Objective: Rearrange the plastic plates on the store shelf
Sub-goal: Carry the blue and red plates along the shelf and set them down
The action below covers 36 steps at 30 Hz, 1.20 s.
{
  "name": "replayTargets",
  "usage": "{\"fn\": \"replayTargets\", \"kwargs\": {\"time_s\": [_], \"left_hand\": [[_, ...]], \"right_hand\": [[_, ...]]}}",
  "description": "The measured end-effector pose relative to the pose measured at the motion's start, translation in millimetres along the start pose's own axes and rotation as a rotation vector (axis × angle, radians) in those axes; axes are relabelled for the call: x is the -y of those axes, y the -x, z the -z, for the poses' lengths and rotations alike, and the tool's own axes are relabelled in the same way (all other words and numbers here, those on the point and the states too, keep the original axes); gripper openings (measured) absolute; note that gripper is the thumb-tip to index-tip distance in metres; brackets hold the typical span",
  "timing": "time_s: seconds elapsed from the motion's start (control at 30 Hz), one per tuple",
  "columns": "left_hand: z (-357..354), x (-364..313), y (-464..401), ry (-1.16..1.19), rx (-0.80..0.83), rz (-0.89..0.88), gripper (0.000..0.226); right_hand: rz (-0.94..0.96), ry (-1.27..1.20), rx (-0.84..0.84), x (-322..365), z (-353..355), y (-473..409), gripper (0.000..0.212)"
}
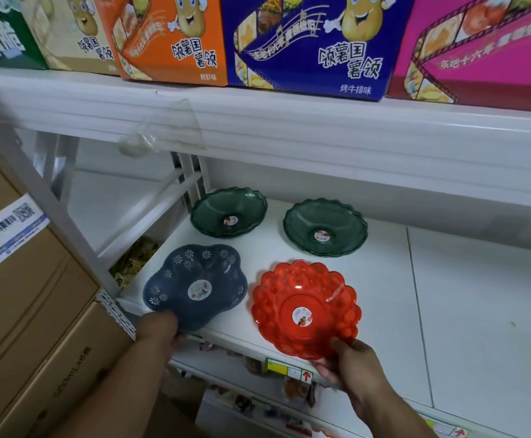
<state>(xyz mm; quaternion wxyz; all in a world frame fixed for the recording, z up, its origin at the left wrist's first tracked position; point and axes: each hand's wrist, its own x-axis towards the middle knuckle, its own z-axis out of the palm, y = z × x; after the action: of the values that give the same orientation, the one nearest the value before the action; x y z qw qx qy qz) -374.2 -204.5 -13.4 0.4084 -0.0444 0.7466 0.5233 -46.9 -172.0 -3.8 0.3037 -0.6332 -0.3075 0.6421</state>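
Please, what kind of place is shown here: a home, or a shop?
Most likely a shop. White metal shelf carries plates with stickers, like the red plate and blue plate; a price tag sits on its edge, with snack cartons above.

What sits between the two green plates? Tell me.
Nothing: in the head view, only bare white shelf separates the left green plate from the right green plate. They lie apart, not touching.

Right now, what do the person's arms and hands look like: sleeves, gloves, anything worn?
Both are bare. The left hand and right hand carry no gloves, and no rings or watch are visible. The forearms show no sleeves within the frame; any clothing higher up is out of view.
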Motion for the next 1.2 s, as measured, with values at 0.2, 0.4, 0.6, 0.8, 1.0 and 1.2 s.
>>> {"fn": "replayTargets", "kwargs": {"time_s": [0.2, 0.4, 0.6, 0.8, 1.0, 1.2], "left_hand": [[-5, -1, 3, 0.002, -0.016, -0.015, 0.016], [-6, 1, 16, -0.304, -0.145, -0.236, 0.035], [-20, -1, 49, -0.410, -0.160, -0.598, 0.044], [-51, -14, 88, -0.459, -0.101, -0.555, 0.043], [-66, -28, 105, -0.393, -0.092, -0.533, 0.032], [-72, -58, 91, -0.395, -0.026, -0.490, 0.038]], "right_hand": [[-0.001, 0.030, 0.020, 4, 7, 4, 0.013], [0.100, 0.246, -0.129, 6, 20, 10, 0.037], [0.292, 0.449, -0.356, 25, 42, 14, 0.049], [0.403, 0.460, -0.261, 61, 58, 13, 0.047], [0.369, 0.457, -0.121, 84, 61, -3, 0.057], [0.350, 0.417, -0.092, 100, 48, -17, 0.057]]}}
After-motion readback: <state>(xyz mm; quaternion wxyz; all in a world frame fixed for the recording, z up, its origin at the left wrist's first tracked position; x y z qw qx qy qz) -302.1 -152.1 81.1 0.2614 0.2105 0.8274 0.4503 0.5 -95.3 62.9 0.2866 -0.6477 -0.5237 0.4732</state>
